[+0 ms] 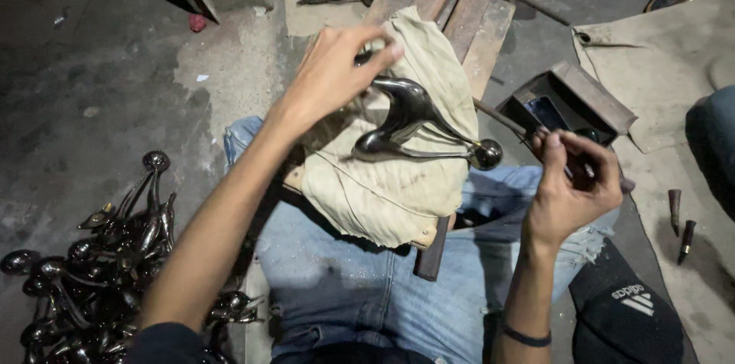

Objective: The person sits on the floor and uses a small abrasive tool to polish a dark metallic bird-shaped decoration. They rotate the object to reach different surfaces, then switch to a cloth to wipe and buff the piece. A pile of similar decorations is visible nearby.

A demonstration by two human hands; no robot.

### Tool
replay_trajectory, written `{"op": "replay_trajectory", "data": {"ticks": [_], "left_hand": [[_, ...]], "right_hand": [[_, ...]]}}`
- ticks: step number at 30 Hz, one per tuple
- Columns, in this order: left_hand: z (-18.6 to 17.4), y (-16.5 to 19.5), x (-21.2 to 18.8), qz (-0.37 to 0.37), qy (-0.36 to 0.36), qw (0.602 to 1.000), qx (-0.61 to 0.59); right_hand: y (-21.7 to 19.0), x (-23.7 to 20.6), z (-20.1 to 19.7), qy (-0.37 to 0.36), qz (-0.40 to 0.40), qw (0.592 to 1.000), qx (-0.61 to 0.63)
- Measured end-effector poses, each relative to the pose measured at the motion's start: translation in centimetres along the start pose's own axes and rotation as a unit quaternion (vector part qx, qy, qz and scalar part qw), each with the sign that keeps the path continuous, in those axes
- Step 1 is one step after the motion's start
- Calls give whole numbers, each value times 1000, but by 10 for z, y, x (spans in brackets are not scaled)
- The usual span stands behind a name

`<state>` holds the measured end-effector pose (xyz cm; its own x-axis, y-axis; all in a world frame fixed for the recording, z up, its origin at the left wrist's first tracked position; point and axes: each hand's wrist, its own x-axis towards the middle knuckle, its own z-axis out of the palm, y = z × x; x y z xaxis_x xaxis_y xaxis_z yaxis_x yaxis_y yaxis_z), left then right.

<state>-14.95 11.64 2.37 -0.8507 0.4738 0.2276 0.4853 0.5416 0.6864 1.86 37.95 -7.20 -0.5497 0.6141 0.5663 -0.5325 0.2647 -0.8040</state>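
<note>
On the cream cloth (383, 188) draped over the wooden board (467, 4) across the person's lap lies a dark, glossy metal piece (417, 123): a smooth, curved body with slender arms, one ending in a round knob at the cloth's right edge. The left hand (333, 73) is closed on the piece's upper end, fingertips pinching it against the cloth. Right of the cloth, the right hand (570, 184) grips a thin rod-like tool (501, 119) that reaches toward the knob. Left of the cloth, a heap of similar dark pieces (92, 272) lies on the floor.
</note>
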Motion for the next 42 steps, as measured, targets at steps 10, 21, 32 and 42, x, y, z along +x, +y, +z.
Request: {"op": "replay_trajectory", "data": {"ticks": [10, 21, 32, 42], "left_hand": [[-2, -21, -35, 239, 28, 924, 296], [3, 17, -97, 218, 170, 898, 343], [-2, -5, -150, 73, 299, 908, 285], [-29, -90, -96, 64, 432, 841, 320]], "right_hand": [[31, -23, -23, 59, 81, 995, 29], [-39, -46, 2, 22, 84, 995, 43], [-80, -73, 22, -23, 74, 996, 48], [-80, -84, 39, -63, 60, 996, 3]]}}
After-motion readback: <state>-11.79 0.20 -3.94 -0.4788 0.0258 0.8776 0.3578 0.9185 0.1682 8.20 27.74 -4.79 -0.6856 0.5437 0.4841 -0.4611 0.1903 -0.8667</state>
